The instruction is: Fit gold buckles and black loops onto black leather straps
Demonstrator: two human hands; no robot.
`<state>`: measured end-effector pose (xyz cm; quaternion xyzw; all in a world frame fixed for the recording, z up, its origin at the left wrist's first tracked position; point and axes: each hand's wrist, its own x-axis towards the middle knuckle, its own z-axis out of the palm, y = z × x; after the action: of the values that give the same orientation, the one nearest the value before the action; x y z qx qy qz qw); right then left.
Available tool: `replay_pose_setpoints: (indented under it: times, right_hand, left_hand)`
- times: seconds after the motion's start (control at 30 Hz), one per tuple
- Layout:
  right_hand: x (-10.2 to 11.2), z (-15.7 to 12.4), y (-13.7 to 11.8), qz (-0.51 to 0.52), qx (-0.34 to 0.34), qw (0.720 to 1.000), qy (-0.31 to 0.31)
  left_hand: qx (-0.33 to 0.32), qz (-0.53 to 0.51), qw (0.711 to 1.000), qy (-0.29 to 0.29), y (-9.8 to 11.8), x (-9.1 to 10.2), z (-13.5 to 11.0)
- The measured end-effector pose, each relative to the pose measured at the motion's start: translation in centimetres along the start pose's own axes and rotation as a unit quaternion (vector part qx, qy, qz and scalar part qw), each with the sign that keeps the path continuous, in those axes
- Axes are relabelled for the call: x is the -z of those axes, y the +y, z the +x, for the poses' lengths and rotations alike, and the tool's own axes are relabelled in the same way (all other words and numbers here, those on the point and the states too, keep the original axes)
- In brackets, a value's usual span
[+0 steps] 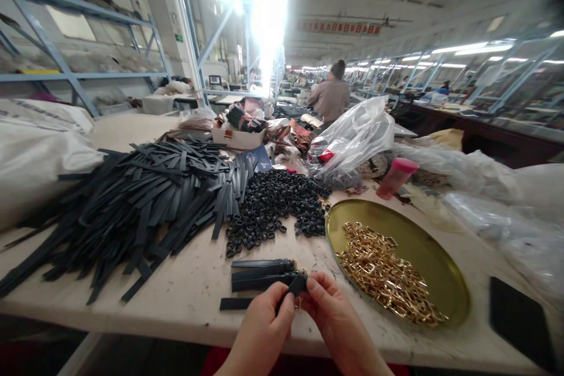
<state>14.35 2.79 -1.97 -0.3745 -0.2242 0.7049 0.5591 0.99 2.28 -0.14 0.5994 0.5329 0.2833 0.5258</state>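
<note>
My left hand and my right hand meet at the table's near edge, both pinched on one black strap with a small gold buckle at its end. Just beyond my fingers lie a few finished black straps side by side. A round gold tray to the right holds a heap of gold buckles. Ahead sits a pile of small black loops, and a big heap of loose black straps spreads to the left.
A white sack lies far left. Clear plastic bags, a pink cup and a white box crowd the back. A black phone rests at the right. A person stands far off, back turned. Blue shelving rises left.
</note>
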Motion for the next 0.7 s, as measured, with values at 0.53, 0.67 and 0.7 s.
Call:
replay_pose_setpoints:
  times: [0.53,0.67,0.7]
  right_hand:
    - [3.1,-1.5,1.3,-0.207,0.011,0.978,-0.016]
    - [2.2,-1.2,2.5,-0.037,-0.065,0.997,0.034]
    - [2.2,-1.1,2.7,-0.01,-0.08,0.996,0.044]
  left_hand:
    - [-0.059,0.223,0.967,-0.111,0.9,2.0,-1.4]
    - [-0.051,0.22,0.971,-0.08,0.3,1.4,-1.4]
    - [-0.047,0.222,0.971,-0.074,0.2,1.3,-1.3]
